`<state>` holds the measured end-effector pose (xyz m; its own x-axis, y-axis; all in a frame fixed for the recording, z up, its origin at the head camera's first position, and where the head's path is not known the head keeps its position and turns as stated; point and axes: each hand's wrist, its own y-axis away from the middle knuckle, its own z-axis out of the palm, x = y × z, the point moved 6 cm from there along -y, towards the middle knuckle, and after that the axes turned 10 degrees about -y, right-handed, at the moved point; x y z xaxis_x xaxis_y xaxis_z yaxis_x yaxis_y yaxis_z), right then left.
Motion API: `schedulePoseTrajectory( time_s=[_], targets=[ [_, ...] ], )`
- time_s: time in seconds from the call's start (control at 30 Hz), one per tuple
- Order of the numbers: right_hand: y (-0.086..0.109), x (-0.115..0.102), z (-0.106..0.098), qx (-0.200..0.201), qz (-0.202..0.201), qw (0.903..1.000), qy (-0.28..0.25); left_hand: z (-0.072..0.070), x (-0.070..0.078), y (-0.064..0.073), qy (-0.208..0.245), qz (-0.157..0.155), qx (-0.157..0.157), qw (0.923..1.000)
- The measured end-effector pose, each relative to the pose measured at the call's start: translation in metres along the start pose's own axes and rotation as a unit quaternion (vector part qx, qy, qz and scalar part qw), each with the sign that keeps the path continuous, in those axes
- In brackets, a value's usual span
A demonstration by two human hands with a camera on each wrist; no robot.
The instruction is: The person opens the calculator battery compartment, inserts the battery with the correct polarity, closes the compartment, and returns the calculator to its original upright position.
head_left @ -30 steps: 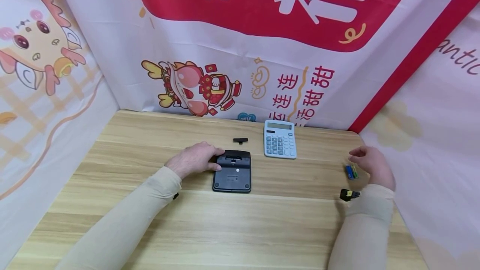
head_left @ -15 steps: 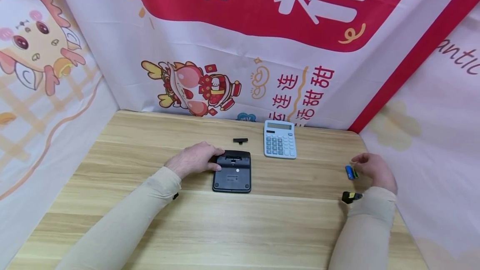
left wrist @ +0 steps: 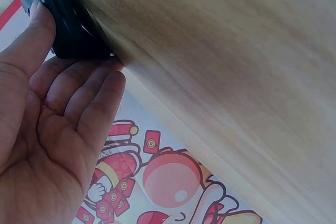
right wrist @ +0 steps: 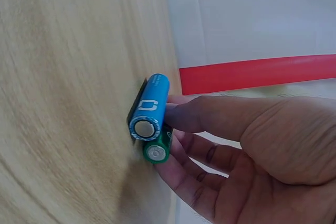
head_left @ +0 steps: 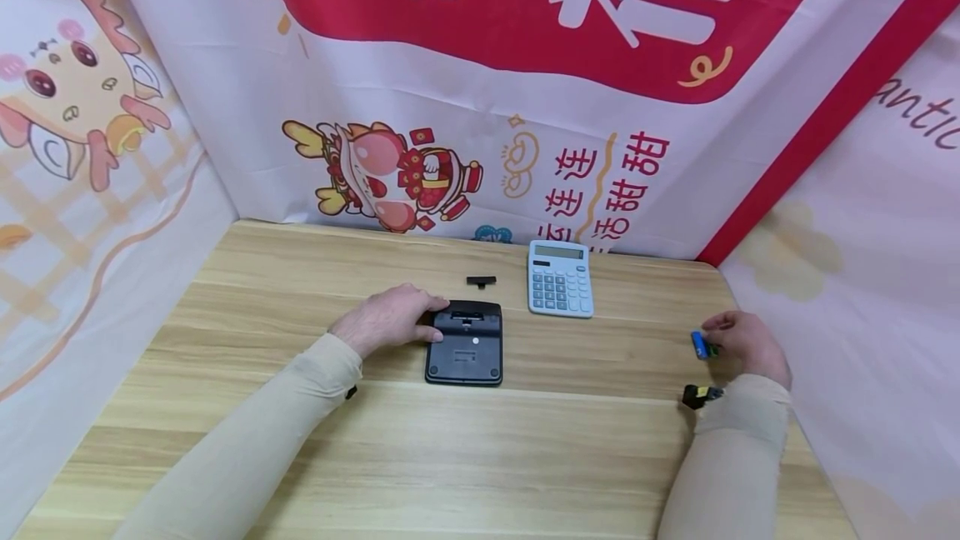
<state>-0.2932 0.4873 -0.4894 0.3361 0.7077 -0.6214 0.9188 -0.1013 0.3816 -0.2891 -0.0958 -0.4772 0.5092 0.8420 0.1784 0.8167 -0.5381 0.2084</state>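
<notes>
In the head view my left hand point(head_left: 393, 319) holds the left edge of a black calculator point(head_left: 463, 365) lying face down. Its thumb point(left wrist: 39, 35) rests on the calculator's back, and the fingers are at its edge. The battery slot in the back is uncovered. At the table's right side, my right hand point(head_left: 742, 344) pinches a green battery point(right wrist: 157, 149) between thumb and fingers. A blue battery point(right wrist: 149, 103) lies against the green one, close to the thumb. Most of the green battery is hidden by the hand in the head view.
A small black battery cover point(head_left: 481, 281) lies behind the black calculator. To its right a light blue calculator point(head_left: 559, 282) lies face up near the back edge of the wooden table point(head_left: 525, 457). A black item with a yellow mark point(head_left: 701, 396) shows by the right wrist. Printed cloth hangs around the table.
My right hand has come down onto the batteries, and its fingers have closed on the green one. The blue battery has shifted slightly. My left hand and the calculators stay where they were.
</notes>
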Motion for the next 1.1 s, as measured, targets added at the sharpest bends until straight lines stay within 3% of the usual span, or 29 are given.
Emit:
schedulePoseTrajectory(
  time_s=[0.2,1.1],
  targets=[
    [0.001,0.004,-0.002,0.015,0.028,0.9994,-0.011,-0.001,0.0,0.001,0.002,0.003,0.003,1.0],
    [0.006,-0.032,-0.006,0.069,-0.005,0.9976,-0.003,-0.002,0.008,0.006,0.013,-0.007,-0.013,0.9998]
  ],
)
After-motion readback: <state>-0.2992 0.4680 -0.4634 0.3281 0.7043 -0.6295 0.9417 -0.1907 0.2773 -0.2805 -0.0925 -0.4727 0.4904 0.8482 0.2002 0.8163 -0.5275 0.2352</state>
